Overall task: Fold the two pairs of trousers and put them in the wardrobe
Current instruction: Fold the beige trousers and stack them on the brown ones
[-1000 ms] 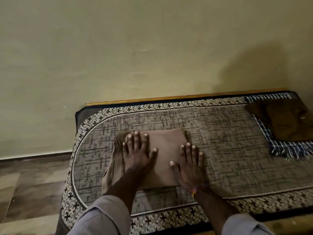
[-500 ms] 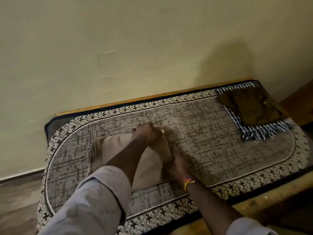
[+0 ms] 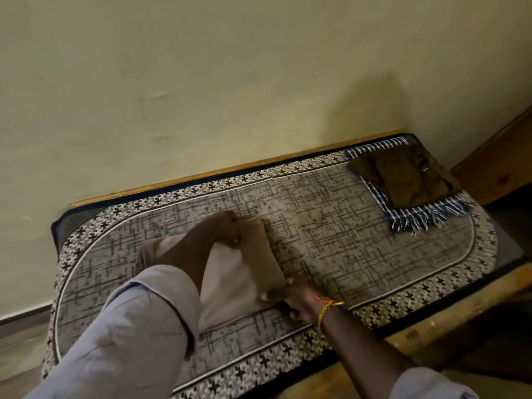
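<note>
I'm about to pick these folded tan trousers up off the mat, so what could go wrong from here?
1. The left hand pinches the far corner and the right hand the near corner of the tan trousers; the loose left side may sag and unfold.
2. The fabric bunched under the left sleeve looks uneven and could slip out.
3. The dark brown trousers lie apart on the checked cloth, easily forgotten.

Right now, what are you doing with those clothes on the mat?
A person is picking up the folded tan trousers from the patterned mat. The left hand holds the far corner and the right hand takes the near edge. The folded dark brown trousers lie apart on a checked cloth at the mat's far right end.
</note>
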